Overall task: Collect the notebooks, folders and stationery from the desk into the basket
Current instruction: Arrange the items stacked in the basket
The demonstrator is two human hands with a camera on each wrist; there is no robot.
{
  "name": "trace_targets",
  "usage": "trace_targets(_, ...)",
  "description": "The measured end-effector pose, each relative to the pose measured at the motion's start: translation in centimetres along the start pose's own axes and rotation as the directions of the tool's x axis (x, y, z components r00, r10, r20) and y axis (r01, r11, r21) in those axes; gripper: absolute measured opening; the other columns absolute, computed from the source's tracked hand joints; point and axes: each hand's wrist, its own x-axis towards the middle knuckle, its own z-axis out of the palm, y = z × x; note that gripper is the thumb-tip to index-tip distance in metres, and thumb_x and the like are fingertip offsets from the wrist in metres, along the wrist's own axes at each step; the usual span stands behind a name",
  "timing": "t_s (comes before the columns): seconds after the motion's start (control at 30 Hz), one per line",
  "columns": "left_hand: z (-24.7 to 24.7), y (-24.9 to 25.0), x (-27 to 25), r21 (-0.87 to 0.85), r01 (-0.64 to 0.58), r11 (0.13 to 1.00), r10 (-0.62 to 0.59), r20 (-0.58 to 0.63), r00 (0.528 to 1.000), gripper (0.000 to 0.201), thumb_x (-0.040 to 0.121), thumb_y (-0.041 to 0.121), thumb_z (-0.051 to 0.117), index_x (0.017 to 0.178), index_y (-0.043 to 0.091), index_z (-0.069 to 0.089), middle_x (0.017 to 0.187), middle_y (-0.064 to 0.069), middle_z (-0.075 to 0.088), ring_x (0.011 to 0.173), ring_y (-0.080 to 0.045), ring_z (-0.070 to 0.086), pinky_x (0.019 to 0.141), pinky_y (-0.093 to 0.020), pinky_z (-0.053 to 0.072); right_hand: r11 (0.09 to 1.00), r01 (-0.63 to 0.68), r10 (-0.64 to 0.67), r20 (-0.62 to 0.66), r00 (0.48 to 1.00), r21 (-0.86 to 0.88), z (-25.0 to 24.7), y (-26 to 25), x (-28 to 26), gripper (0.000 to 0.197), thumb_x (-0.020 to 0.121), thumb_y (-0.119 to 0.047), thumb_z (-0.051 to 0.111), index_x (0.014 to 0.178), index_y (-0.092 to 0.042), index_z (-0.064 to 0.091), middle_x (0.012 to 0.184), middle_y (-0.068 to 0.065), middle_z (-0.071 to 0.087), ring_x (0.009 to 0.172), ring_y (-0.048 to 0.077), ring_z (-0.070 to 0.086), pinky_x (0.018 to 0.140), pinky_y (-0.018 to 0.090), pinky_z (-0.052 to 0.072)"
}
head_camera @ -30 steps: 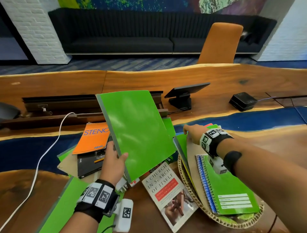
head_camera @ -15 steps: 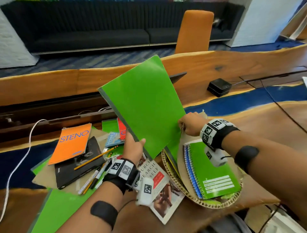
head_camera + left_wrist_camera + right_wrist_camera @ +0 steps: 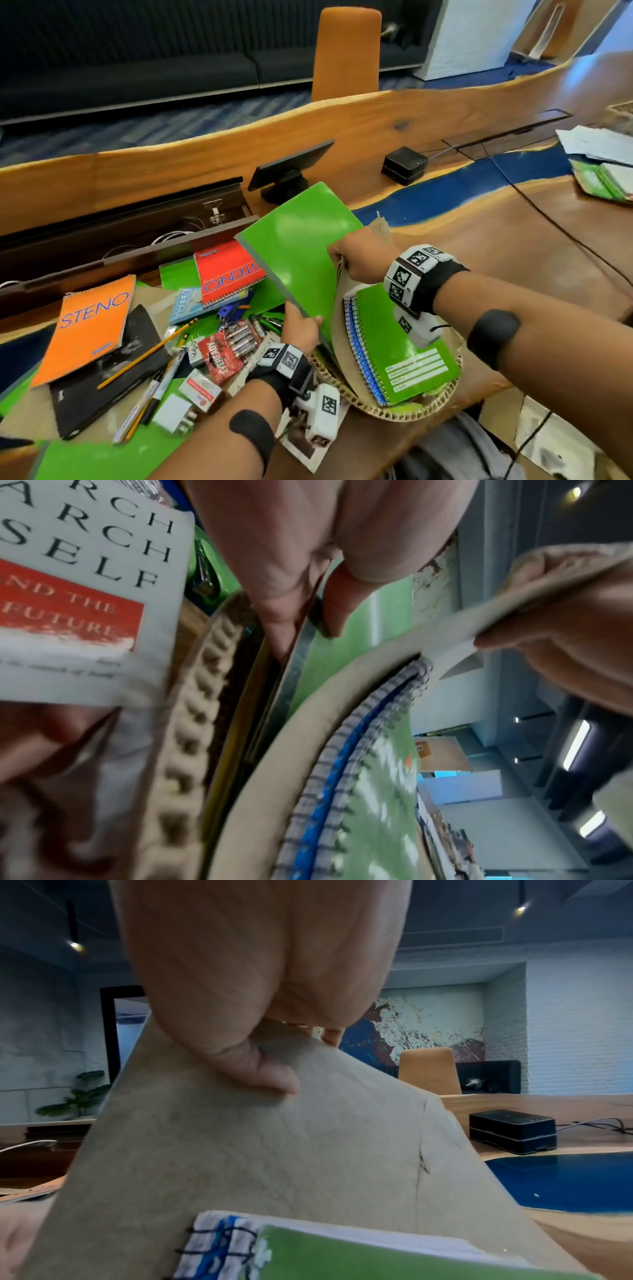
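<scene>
My left hand (image 3: 301, 330) grips the lower edge of a plain green notebook (image 3: 301, 250), which stands tilted with its lower end down inside the round wicker basket (image 3: 404, 413). In the left wrist view the fingers (image 3: 335, 607) pinch that green cover (image 3: 377, 620). My right hand (image 3: 358, 257) pinches the top edge of a brown paper folder (image 3: 342, 339) in the basket and pulls it back to the right; the right wrist view shows the thumb (image 3: 260, 1069) pressed on the brown folder (image 3: 240, 1150). A green spiral notebook (image 3: 404, 349) lies against that folder.
Left of the basket the desk holds an orange steno pad (image 3: 85, 329), a red steno pad (image 3: 226, 270), a black notebook (image 3: 102, 377), pencils and pens (image 3: 147, 349), a battery pack (image 3: 233, 346) and a paperback (image 3: 78, 569). A tablet stand (image 3: 287, 171) and black box (image 3: 404, 164) sit behind.
The green notebook has come down and to the right, from held high over the desk to its lower end inside the basket. My right hand has pulled the brown folder back.
</scene>
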Motion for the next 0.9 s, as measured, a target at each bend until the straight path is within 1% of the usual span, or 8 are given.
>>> trace_targets(0.13, 0.8, -1.7, -0.2, 0.064, -0.013, 0.998, 0.011, 0.032, 0.999, 0.071, 0.075, 0.015, 0.061, 0.132, 0.045, 0.030, 0.138, -0.011, 0.049, 0.119, -0.037, 0.054, 0.094, -0.060, 0.050, 0.999, 0.011, -0.012, -0.013, 1.000, -0.034, -0.8, -0.7, 0.2, 0.023, 0.088, -0.005, 0.050, 0.100, -0.020, 0.063, 0.089, -0.002, 0.064, 0.090, 0.020, 0.056, 0.074, 0.026, 0.023)
trace_targets(0.23, 1.5, -1.2, -1.9, 0.092, -0.030, 0.995, 0.020, 0.112, 0.993, 0.054, 0.083, 0.005, 0.059, 0.128, 0.021, 0.036, 0.121, -0.011, 0.057, 0.105, -0.031, 0.058, 0.090, -0.044, 0.052, 0.999, 0.037, -0.037, 0.005, 0.999, 0.033, -0.6, -1.1, 1.2, 0.027, 0.083, 0.001, 0.051, 0.097, -0.018, 0.063, 0.090, -0.001, 0.068, 0.094, 0.025, 0.059, 0.080, 0.030, 0.027)
trace_targets(0.3, 2.0, -1.5, -2.3, 0.069, -0.048, 0.996, 0.034, 0.182, 0.983, 0.044, 0.080, 0.011, 0.067, 0.117, 0.025, 0.047, 0.117, -0.007, 0.064, 0.106, -0.029, 0.061, 0.093, -0.049, 0.053, 0.998, 0.054, -0.055, 0.000, 0.999, 0.028, -0.6, -1.4, 1.5, 0.027, 0.082, 0.002, 0.050, 0.096, -0.018, 0.062, 0.090, -0.001, 0.067, 0.091, 0.024, 0.058, 0.078, 0.029, 0.025)
trace_targets(0.37, 2.1, -1.8, -2.0, 0.121, -0.033, 0.992, 0.007, 0.208, 0.978, 0.038, 0.077, 0.017, 0.071, 0.111, 0.025, 0.056, 0.110, -0.005, 0.068, 0.102, -0.030, 0.065, 0.085, -0.052, 0.057, 0.999, 0.046, -0.046, 0.001, 0.999, -0.001, -0.7, -1.5, 1.6, 0.027, 0.084, 0.001, 0.050, 0.098, -0.018, 0.062, 0.091, -0.001, 0.066, 0.088, 0.021, 0.055, 0.074, 0.026, 0.022)
trace_targets(0.47, 1.4, -1.4, -1.8, 0.180, -0.009, 0.984, -0.041, 0.273, 0.961, 0.024, 0.074, 0.010, 0.071, 0.095, 0.018, 0.064, 0.100, -0.014, 0.072, 0.091, -0.034, 0.070, 0.073, -0.053, 0.060, 0.999, 0.025, -0.024, -0.042, 0.999, 0.030, -0.4, -1.3, 1.8, 0.028, 0.083, 0.004, 0.049, 0.098, -0.016, 0.061, 0.095, 0.002, 0.067, 0.095, 0.025, 0.058, 0.073, 0.025, 0.023)
trace_targets(0.6, 0.9, -0.5, -2.3, 0.092, 0.102, 0.991, -0.118, 0.197, 0.973, 0.050, 0.070, 0.006, 0.056, 0.118, 0.011, 0.042, 0.112, -0.022, 0.060, 0.095, -0.044, 0.065, 0.066, -0.058, 0.058, 1.000, -0.013, 0.012, -0.043, 0.999, -0.014, -0.3, -1.2, 1.7, 0.030, 0.091, -0.001, 0.047, 0.111, -0.020, 0.060, 0.104, 0.002, 0.064, 0.103, 0.025, 0.055, 0.073, 0.027, 0.019)
trace_targets(0.77, 0.7, -0.7, -2.7, 0.211, 0.066, 0.975, -0.101, 0.161, 0.982, 0.028, 0.087, -0.005, 0.047, 0.111, 0.007, 0.054, 0.095, -0.019, 0.070, 0.074, -0.037, 0.073, 0.065, -0.053, 0.060, 0.996, -0.022, 0.018, -0.054, 0.998, -0.085, -0.2, -1.4, 1.7, 0.040, 0.093, 0.002, 0.043, 0.120, -0.024, 0.056, 0.110, 0.004, 0.061, 0.106, 0.026, 0.054, 0.073, 0.029, 0.021)
trace_targets(0.9, 0.7, -1.5, -1.8, 0.342, -0.001, 0.940, -0.071, 0.199, 0.977, 0.024, 0.081, 0.003, 0.063, 0.105, 0.008, 0.063, 0.090, -0.009, 0.075, 0.075, -0.030, 0.074, 0.070, -0.047, 0.061, 0.999, -0.023, 0.024, -0.032, 0.999, 0.027, 0.7, -1.5, 2.6, 0.044, 0.089, 0.010, 0.040, 0.122, -0.016, 0.053, 0.111, 0.014, 0.057, 0.103, 0.033, 0.055, 0.075, 0.035, 0.035)
